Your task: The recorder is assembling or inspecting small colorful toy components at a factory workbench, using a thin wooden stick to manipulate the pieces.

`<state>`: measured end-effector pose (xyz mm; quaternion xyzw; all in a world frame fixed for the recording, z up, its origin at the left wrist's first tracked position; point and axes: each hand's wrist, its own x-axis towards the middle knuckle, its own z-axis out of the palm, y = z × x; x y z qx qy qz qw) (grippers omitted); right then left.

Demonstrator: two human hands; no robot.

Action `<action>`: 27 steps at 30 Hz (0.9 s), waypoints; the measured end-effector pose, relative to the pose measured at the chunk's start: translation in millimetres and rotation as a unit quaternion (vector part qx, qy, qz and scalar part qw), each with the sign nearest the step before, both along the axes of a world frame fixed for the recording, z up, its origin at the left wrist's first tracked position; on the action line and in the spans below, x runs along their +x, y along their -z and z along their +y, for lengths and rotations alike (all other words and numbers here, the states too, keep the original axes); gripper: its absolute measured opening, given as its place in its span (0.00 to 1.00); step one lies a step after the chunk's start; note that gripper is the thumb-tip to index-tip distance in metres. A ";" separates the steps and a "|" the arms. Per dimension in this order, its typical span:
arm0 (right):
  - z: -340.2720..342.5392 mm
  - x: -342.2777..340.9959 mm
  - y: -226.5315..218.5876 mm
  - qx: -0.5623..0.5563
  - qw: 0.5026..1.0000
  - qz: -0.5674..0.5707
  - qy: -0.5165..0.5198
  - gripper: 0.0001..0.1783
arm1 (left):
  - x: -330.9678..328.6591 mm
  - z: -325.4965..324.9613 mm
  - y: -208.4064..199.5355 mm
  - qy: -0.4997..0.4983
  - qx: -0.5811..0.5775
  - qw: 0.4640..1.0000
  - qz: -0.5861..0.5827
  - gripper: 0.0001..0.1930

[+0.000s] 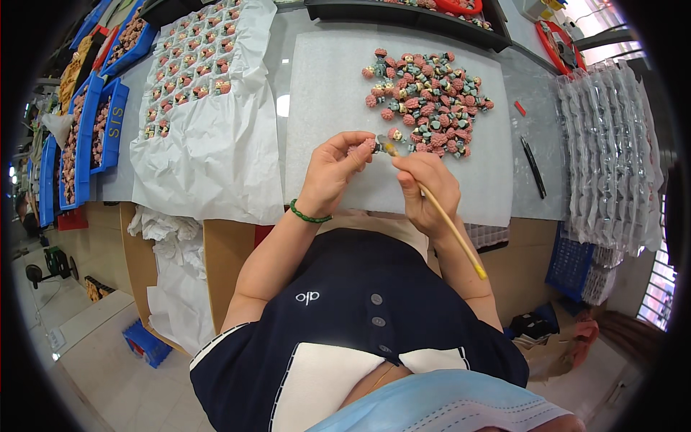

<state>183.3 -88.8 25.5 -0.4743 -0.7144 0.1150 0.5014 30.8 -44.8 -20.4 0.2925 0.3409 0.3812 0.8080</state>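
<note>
Pinched between the thumb and fingers of my left hand (335,167) is a small pink-haired figurine (366,146). My right hand (430,189) grips a long, pale-handled paintbrush (455,232), and the brush tip meets or nearly meets the figurine. Just beyond my hands lies a loose heap of similar figurines (432,97), pink and grey-green with some pale faces. They rest on a white foam sheet (324,93). One single figurine (395,135) sits apart from the heap, close to the brush tip. A green bead bracelet (311,214) circles my left wrist.
At left, a compartment tray (191,61) of figurines is partly covered by white paper (209,165). Blue bins (108,126) stand beyond it. A black tray (410,16) borders the far side. On the right are a black pen (533,167) and stacked clear plastic trays (604,155).
</note>
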 end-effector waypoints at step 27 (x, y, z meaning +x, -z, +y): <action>6.5 5.5 11.9 -0.035 0.995 0.083 0.031 0.06 | 6.4 0.8 0.1 -0.021 0.096 0.995 0.020 0.11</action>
